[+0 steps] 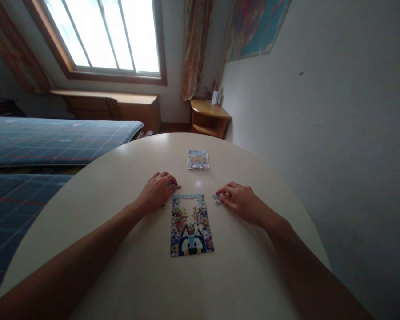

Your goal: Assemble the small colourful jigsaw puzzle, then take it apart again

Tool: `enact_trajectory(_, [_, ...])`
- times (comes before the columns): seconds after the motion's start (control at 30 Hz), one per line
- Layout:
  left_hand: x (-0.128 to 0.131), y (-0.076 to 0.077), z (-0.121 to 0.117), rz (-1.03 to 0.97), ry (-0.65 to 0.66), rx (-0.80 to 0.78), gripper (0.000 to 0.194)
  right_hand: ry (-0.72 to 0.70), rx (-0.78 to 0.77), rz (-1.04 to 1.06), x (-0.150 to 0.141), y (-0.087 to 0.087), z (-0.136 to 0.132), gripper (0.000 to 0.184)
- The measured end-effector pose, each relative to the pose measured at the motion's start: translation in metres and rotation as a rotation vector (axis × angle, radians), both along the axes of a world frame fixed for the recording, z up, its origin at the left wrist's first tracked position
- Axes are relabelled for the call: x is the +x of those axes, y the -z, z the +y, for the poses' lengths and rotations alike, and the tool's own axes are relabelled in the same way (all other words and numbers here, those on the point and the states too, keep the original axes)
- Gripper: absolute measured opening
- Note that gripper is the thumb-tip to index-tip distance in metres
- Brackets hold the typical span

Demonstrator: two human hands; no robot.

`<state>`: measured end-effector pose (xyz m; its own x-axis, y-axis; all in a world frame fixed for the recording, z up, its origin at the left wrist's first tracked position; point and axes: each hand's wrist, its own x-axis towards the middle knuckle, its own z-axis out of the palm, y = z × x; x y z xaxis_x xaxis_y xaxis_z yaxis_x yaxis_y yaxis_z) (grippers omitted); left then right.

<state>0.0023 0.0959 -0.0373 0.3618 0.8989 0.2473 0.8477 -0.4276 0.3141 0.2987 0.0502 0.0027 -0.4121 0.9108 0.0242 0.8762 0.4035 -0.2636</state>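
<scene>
A partly assembled jigsaw puzzle (203,220) lies flat on the round white table, with a blue cartoon dog's face at its near end and a gap in its upper middle. Beyond its far left corner, my left hand (157,187) is curled with fingers and thumb closed around some small puzzle pieces (170,183). One dark piece (163,206) rests under that hand's near side. To the right of the puzzle, my right hand (242,201) pinches at a few light blue pieces (216,201) at the tabletop. Exactly which piece each hand grips is too small to make out.
A small printed picture sheet (198,160) lies farther back on the table (136,275). Beds with blue plaid covers (53,140) stand to the left. A white wall (336,133) runs along the right, and a wooden corner cabinet (210,111) stands behind.
</scene>
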Motion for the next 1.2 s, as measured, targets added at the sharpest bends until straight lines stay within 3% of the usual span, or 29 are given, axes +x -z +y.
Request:
enact_trajectory(0.43, [0.003, -0.006, -0.007, -0.211, 0.022, -0.067, 0.014, 0.000, 0.006, 0.018, 0.003, 0.004, 0.001, 0.022])
enact_trajectory(0.6, [0.007, -0.018, -0.024, -0.288, 0.037, -0.123, 0.017, -0.014, 0.022, 0.128, 0.002, 0.004, 0.001, 0.019])
enact_trajectory(0.87, [0.028, -0.034, -0.066, -0.277, 0.089, -0.309, 0.017, -0.209, 0.067, 0.313, -0.033, -0.001, -0.020, 0.012])
enact_trajectory(1.2, [0.032, -0.033, -0.070, -0.275, 0.133, -0.377, 0.018, -0.297, 0.056, 0.243, -0.047, 0.009, -0.028, 0.010])
